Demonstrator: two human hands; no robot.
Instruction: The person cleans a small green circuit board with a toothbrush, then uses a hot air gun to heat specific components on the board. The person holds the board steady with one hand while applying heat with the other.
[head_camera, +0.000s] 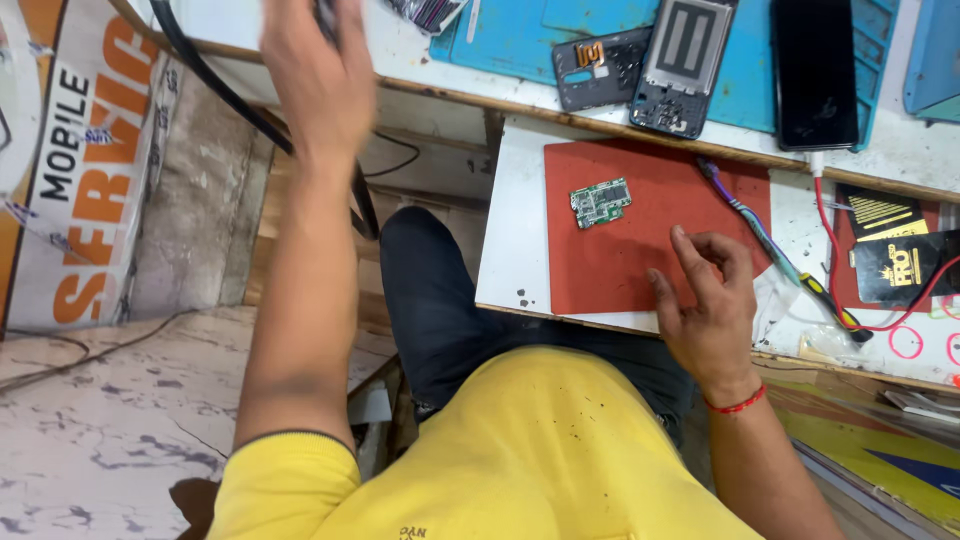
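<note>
The left hand (318, 75) reaches to the upper left, blurred; I cannot tell its grip. The right hand (705, 305) rests empty, fingers loosely curled, on the red mat (620, 255) right of centre, near the small green circuit board (600, 202). It looks like fetching a tool; picking up the board would need care.

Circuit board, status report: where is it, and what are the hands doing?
Circuit board lies untouched on red mat. Right hand rests on mat edge, empty. Left hand raised at bench, blurred, grip unclear.
</note>
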